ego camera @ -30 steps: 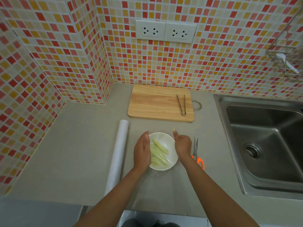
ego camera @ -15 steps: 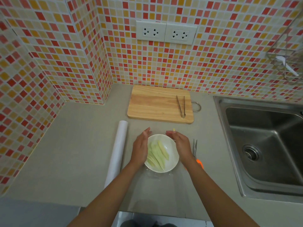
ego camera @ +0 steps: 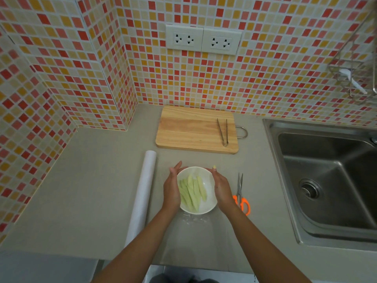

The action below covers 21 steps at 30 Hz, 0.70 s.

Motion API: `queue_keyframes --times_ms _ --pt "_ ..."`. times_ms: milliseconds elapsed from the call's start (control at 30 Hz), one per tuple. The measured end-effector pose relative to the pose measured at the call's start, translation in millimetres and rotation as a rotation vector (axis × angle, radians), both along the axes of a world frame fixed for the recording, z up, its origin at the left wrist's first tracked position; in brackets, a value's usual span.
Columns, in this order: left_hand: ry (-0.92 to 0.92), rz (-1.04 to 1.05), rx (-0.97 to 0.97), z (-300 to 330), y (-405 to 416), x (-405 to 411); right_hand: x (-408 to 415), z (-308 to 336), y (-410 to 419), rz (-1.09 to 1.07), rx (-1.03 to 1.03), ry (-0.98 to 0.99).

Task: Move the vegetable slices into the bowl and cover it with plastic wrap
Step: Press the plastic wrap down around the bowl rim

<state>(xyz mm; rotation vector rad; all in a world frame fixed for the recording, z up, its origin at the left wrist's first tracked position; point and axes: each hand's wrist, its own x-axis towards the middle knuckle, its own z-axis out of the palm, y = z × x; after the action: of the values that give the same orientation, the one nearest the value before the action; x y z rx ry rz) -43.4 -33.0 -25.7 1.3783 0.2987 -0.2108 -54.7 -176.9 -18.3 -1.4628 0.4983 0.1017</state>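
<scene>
A white bowl (ego camera: 208, 207) stands on the grey counter near its front edge and holds several pale green vegetable slices (ego camera: 191, 192). Clear plastic wrap (ego camera: 192, 218) shows as a crinkled film just in front of the bowl. My left hand (ego camera: 172, 187) lies flat against the bowl's left side with straight fingers. My right hand (ego camera: 221, 185) lies along its right side the same way. The roll of plastic wrap (ego camera: 142, 193) lies lengthwise on the counter to the left of the bowl.
Orange-handled scissors (ego camera: 240, 198) lie right of the bowl. A wooden cutting board (ego camera: 191, 129) with metal tongs (ego camera: 223, 131) on it sits behind, by the tiled wall. A steel sink (ego camera: 330, 176) fills the right side. A wire rack (ego camera: 353, 78) hangs at upper right.
Both hands slid along the bowl's sides, first toward its far rim and then back along the flanks. The bowl has turned a little, as the slices now point another way.
</scene>
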Motion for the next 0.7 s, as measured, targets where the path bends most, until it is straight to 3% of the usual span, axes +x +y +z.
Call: queue_keyframes --times_ms 167,267,367,500,600,700 --pt "0.041 -0.150 0.048 -1.9 8.7 17.4 -7.8 -5.3 7.0 -0.076 0.029 0.026" --pt "-0.007 -0.254 0.219 0.4 13.2 26.7 -10.4 -8.1 6.4 -0.158 -0.019 0.028" --pt "-0.087 -0.157 0.288 6.8 15.1 29.5 -1.7 -0.5 3.2 -0.204 -0.082 -0.023" --pt "-0.076 0.123 0.149 10.0 17.0 10.1 12.8 7.3 -1.0 -0.074 -0.020 -0.055" --pt "0.033 0.055 -0.041 5.1 10.4 -5.1 12.9 2.7 0.7 0.005 0.021 0.021" --pt "0.085 -0.042 -0.091 6.0 5.2 5.4 8.3 -1.6 1.5 -0.110 0.025 0.039"
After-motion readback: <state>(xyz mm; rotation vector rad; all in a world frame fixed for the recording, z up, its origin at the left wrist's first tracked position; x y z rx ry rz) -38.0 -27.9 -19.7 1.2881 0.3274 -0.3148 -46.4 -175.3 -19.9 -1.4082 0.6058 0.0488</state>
